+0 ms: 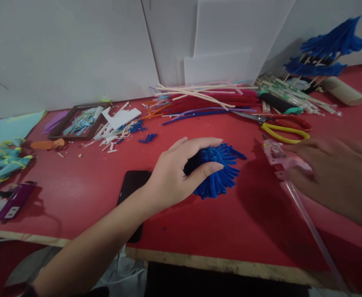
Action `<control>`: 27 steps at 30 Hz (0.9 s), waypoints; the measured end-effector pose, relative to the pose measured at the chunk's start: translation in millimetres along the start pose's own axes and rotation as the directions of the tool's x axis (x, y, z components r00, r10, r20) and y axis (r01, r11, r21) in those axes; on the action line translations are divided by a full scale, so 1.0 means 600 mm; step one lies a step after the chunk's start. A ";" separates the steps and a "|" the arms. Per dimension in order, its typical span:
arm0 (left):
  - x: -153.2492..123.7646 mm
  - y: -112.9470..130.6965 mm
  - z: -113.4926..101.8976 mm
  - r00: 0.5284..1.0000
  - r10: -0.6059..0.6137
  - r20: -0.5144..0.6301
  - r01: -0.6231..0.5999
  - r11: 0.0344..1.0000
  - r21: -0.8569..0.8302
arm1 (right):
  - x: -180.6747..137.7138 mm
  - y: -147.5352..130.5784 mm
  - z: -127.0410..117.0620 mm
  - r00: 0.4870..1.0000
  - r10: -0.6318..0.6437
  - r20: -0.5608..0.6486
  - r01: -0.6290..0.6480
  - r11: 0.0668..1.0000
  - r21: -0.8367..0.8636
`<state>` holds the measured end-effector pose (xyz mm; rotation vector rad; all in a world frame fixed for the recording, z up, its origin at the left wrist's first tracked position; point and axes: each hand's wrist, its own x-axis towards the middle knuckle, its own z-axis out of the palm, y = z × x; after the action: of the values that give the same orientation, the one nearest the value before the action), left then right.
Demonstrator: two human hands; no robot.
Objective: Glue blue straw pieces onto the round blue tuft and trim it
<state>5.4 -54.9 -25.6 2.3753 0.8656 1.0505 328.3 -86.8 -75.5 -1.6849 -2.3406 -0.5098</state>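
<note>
My left hand (177, 171) is closed round a round blue piece made of fuzzy pipe cleaners (216, 181), thumb on the near side and fingers on the far side. The piece fans out in short strands, and the hand hides its left part. On the right, my right hand (332, 177) is slightly blurred, its thumb and fingers around a pink glue gun (273, 152). The gun's nozzle points up and left, and a long clear glue stick (307, 218) runs from its rear toward the table's front edge.
Behind lie yellow-and-red-handled pliers (286, 131), a pile of pipe cleaners (212, 97) and a black-and-green handled tool (280, 103). A blue tiered model (329, 45) stands back right. A phone (134, 183) lies under my left forearm. Clippings (119, 126) and a brown frame (60, 128) are left.
</note>
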 end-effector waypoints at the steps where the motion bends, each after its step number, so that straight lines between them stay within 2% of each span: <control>1: 0.000 0.000 0.001 1.000 -0.011 0.002 0.011 1.000 -0.011 | 0.012 -0.024 -0.015 0.987 -0.091 -0.131 0.100 0.993 0.067; 3: 0.000 -0.001 0.003 1.000 -0.026 0.001 0.026 0.999 -0.026 | 0.033 -0.072 -0.041 0.910 -0.198 -0.364 0.290 0.932 0.216; 4: -0.001 -0.001 0.004 1.000 -0.027 -0.001 0.027 0.999 -0.030 | 0.041 -0.094 -0.049 0.882 -0.249 -0.400 0.374 0.887 0.272; 6: -0.001 -0.001 0.006 1.000 -0.031 -0.002 0.031 0.999 -0.031 | 0.054 -0.125 -0.056 0.847 -0.261 -0.463 0.445 0.825 0.348; 9: -0.002 0.000 0.008 0.999 -0.043 -0.005 0.043 0.999 -0.027 | 0.069 -0.142 -0.047 0.812 -0.289 -0.507 0.514 0.766 0.386; 13: -0.002 0.001 0.008 0.999 -0.051 0.009 0.051 0.998 -0.033 | 0.081 -0.133 -0.035 0.780 -0.310 -0.543 0.564 0.726 0.395; 20: -0.002 -0.001 0.006 0.994 -0.106 0.035 0.106 0.994 -0.019 | 0.067 -0.124 -0.043 0.735 -0.382 -0.560 0.618 0.718 0.321; 27: -0.003 -0.003 0.004 0.994 -0.099 0.047 0.101 0.994 -0.029 | 0.074 -0.122 -0.036 0.697 -0.391 -0.601 0.644 0.710 0.286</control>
<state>5.8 -55.1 -29.0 2.2950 0.9343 0.9608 243.9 -77.7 -50.9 -0.5232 -2.2559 -0.3486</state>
